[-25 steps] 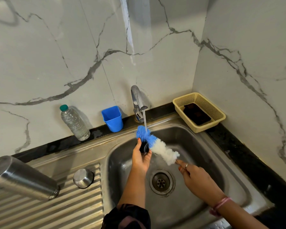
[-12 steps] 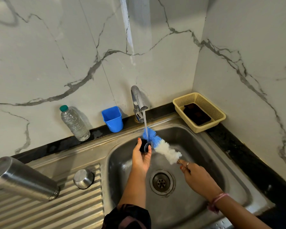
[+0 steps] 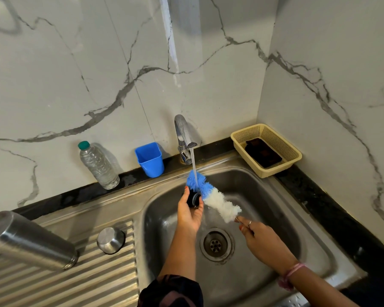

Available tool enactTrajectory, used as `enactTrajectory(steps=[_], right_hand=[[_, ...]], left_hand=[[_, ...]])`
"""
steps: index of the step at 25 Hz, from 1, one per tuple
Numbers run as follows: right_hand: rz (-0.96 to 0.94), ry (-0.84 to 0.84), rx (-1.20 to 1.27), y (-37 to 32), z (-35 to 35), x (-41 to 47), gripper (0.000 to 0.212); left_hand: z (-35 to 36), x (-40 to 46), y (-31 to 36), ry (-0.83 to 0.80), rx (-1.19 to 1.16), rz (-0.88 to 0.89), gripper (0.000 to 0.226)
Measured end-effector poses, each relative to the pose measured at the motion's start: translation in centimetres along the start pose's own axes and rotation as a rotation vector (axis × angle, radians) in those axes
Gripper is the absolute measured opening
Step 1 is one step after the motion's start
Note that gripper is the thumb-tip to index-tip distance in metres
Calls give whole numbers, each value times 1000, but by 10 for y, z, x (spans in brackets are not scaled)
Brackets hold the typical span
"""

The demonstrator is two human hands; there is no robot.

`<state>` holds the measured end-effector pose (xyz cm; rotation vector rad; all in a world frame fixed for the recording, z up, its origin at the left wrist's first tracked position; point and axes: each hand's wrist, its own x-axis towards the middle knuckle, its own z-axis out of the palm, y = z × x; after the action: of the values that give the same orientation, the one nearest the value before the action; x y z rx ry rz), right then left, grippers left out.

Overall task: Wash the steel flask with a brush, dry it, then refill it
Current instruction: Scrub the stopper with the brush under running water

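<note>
The left hand [image 3: 190, 212] grips a small dark stopper [image 3: 193, 198], fingers curled round it, under the running tap [image 3: 184, 138]. The right hand [image 3: 258, 238] pinches the handle of the blue-and-white brush [image 3: 213, 197], whose bristles lie against the stopper, with the stream landing on the blue tip. Both hands hang over the sink [image 3: 275, 196], the drain [image 3: 215, 244] just below them.

The steel flask [image 3: 29, 240] lies tilted on the ribbed drainer, well off to the left of the left hand, with its steel cap [image 3: 110, 239] standing between flask and sink.

The stopper looks small and wet, so it could slip from the fingers and drop toward the drain; a hard brush stroke would do it. Water striking the bristles may spray onto the worktop. The flask, lying on its side on a ribbed slope, might roll if nudged by an elbow.
</note>
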<state>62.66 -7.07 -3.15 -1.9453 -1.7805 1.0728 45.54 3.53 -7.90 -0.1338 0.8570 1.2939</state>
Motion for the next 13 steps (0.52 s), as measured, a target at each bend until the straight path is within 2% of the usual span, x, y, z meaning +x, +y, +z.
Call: enactTrajectory(steps=[13], right_hand=[[36, 10, 35, -1, -2, -3, 23]], left_hand=[[5, 9, 4, 11, -29, 19, 37]])
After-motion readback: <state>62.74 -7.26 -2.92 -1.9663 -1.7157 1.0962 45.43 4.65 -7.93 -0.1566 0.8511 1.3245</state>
